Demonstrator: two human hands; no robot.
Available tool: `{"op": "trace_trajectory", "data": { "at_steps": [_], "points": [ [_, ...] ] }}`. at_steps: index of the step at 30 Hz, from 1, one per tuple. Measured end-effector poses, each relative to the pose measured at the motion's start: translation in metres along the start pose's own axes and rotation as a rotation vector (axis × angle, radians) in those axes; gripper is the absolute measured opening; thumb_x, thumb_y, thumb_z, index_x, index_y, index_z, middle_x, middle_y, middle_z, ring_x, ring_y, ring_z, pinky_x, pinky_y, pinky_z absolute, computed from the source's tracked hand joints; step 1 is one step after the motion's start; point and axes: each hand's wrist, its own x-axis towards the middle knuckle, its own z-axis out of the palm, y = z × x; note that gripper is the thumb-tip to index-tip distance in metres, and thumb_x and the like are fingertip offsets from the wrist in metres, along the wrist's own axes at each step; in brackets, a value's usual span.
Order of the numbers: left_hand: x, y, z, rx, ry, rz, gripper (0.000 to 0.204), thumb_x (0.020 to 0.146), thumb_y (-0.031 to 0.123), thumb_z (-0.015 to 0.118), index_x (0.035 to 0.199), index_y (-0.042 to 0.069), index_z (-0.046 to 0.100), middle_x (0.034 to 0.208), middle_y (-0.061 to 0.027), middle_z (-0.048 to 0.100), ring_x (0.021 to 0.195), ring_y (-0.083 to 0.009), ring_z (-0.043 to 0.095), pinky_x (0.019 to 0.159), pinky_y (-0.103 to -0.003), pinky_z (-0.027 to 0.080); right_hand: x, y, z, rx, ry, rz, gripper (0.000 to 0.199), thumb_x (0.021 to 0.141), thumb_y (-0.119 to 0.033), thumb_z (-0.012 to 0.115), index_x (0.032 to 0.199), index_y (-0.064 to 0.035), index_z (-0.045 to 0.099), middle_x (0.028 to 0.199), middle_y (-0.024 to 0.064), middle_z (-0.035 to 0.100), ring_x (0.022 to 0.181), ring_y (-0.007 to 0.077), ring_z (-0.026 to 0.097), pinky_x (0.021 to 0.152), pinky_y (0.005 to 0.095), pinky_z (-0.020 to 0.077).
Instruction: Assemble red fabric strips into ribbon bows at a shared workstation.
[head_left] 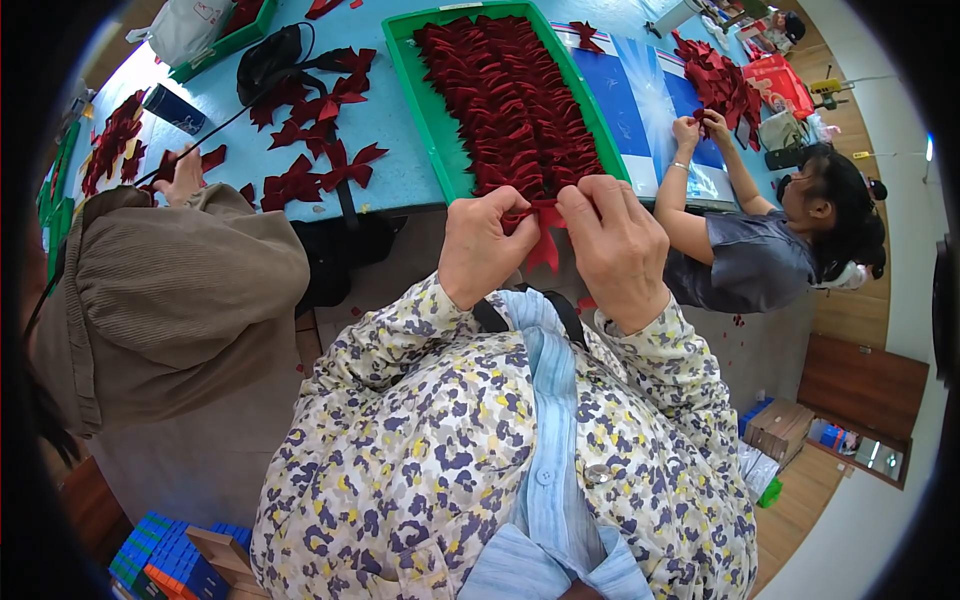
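Between my two hands is a small red ribbon bow [543, 248], its notched tails hanging down over the table's near edge. My left hand [483, 245] pinches its left side between thumb and forefinger. On the other side, the fingers of my right hand [617, 248] are closed on the bow near its middle; part of it is hidden behind them. Just beyond my hands lies a green tray [437, 150], where dark red bows [505, 95] are packed in long rows.
Loose bows [325, 175] and a black bag [270, 65] lie left of the tray on the blue table [345, 25]. A dark cylinder [173, 108] stands farther left. Co-workers sit on both sides; the right one's hands [700, 128] handle red ribbon beside a heap [715, 80].
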Motion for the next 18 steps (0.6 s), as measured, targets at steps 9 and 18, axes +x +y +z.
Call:
{"op": "trace_trajectory", "data": {
  "at_steps": [9,18],
  "points": [
    [0.027,-0.015,-0.005,-0.129,-0.097,-0.072,0.01,0.073,0.007,0.062,0.075,-0.003,0.062,0.058,-0.0119,0.06,0.051,-0.0116,0.057,0.048,-0.027,0.043,0.003,0.022,0.002,0.295,-0.145,0.286,0.023,0.071,-0.008,0.07,0.09,-0.0027,0.058,0.086,0.0098,0.056,0.077,0.0227,0.06,0.065,0.0317,0.0493],
    [0.015,0.088,-0.044,-0.342,-0.529,-0.266,0.006,0.08,0.005,0.062,0.079,-0.001,0.062,0.068,0.0031,0.058,0.066,-0.0021,0.05,0.056,-0.02,0.042,0.031,0.031,-0.093,0.837,-0.428,0.37,0.013,0.077,-0.004,0.065,0.089,-0.0022,0.061,0.08,0.0103,0.06,0.068,0.0203,0.061,0.061,0.0292,0.0471]
  ]
}}
